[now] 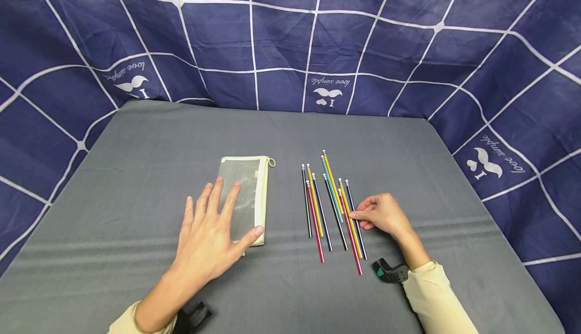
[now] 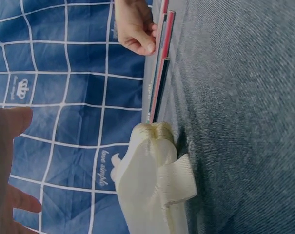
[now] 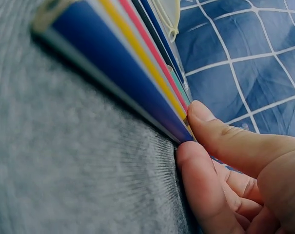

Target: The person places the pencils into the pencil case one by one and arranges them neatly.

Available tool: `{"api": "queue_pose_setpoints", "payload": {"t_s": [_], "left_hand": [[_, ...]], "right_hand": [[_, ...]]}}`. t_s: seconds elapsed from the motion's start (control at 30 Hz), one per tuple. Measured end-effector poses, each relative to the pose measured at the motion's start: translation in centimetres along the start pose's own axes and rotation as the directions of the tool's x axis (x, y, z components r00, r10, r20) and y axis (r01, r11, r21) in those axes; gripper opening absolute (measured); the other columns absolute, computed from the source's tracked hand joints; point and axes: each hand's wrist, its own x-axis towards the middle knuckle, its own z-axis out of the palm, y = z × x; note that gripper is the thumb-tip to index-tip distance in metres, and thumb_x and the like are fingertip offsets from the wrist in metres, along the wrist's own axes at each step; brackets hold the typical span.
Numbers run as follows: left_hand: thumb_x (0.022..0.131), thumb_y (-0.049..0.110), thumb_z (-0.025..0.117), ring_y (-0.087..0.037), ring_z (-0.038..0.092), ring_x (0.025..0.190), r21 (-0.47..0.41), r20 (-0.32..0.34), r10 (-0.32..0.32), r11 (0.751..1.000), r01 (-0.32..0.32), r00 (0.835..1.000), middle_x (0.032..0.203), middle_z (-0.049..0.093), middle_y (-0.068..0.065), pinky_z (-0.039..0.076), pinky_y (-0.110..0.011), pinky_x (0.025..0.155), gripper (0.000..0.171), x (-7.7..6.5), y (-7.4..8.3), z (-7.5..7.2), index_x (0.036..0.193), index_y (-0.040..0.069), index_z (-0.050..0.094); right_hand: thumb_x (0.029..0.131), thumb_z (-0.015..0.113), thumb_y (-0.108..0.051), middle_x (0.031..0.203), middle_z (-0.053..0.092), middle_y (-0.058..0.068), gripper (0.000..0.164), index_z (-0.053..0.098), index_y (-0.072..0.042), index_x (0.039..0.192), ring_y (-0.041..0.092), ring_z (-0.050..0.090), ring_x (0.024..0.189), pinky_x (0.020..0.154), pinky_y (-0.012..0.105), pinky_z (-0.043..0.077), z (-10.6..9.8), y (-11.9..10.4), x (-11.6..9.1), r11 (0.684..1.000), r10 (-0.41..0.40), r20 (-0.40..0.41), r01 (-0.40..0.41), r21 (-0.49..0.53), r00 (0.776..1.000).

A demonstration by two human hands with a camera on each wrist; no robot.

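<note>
My left hand (image 1: 206,238) has its fingers spread over a flat zip pencil pouch (image 1: 250,198), which has a see-through panel and cream edges. The left wrist view shows that hand's fingers apart from the pouch (image 2: 147,180), holding nothing. On the right, my right hand (image 1: 381,215) pinches a dark blue pencil (image 3: 108,63) between thumb and forefinger at the outer side of a pencil group. A yellow pencil (image 3: 137,48) and a red pencil (image 1: 358,263) lie right beside it. The thumb tip reaches over toward the yellow one.
Several more pencils, including a red one (image 1: 315,223) and a black one (image 1: 306,203), lie between the pouch and the right-hand group. Grey cloth (image 1: 150,157) covers the table. A blue checked curtain (image 1: 281,36) rises behind it and at the sides.
</note>
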Motion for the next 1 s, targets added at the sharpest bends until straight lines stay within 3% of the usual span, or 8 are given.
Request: {"api": "queue_pose_setpoints", "payload": {"t_s": [0.4,0.7,0.9,1.0], "left_hand": [[0.088,0.069,0.050,-0.040,0.030,0.139,-0.023,0.042,-0.019,1.000,0.020,0.999,0.153,0.032,-0.022,0.018,-0.063,0.110,0.088,1.4,0.3,1.5,0.152,0.009,0.037],[0.086,0.065,0.054,-0.041,0.037,0.131,-0.029,-0.024,-0.008,1.000,0.007,1.000,0.144,0.040,-0.022,0.025,-0.061,0.107,0.081,2.5,0.8,2.4,0.144,0.008,0.046],[0.083,0.063,0.060,-0.040,0.044,0.120,0.003,-0.065,-0.006,1.000,0.006,0.998,0.136,0.046,-0.021,0.036,-0.058,0.092,0.079,3.0,0.7,2.9,0.139,0.008,0.050],[0.080,0.063,0.062,-0.038,0.048,0.110,0.041,-0.080,-0.007,0.999,0.010,0.997,0.124,0.052,-0.019,0.038,-0.055,0.082,0.077,3.2,0.6,3.2,0.131,0.006,0.056]], "right_hand": [[0.080,0.079,-0.004,0.066,0.067,0.006,0.024,0.064,0.012,0.089,0.010,0.064,0.054,0.053,0.029,0.056,-0.3,0.0,0.0,0.995,0.055,0.035,-0.057,0.082,0.998],[0.080,0.078,-0.002,0.066,0.065,0.005,0.023,0.064,0.012,0.092,0.011,0.064,0.055,0.053,0.028,0.055,-0.4,-0.4,-0.6,0.992,0.074,0.055,-0.080,0.097,0.996],[0.080,0.075,-0.001,0.064,0.064,0.004,0.019,0.063,0.011,0.089,0.010,0.063,0.054,0.053,0.028,0.055,-0.4,-0.4,-0.6,0.992,0.073,0.053,-0.078,0.095,0.996],[0.080,0.073,0.001,0.065,0.064,0.004,0.017,0.062,0.010,0.089,0.010,0.063,0.054,0.054,0.027,0.055,-0.3,-0.2,-0.5,0.991,0.078,0.047,-0.083,0.106,0.996]]}}
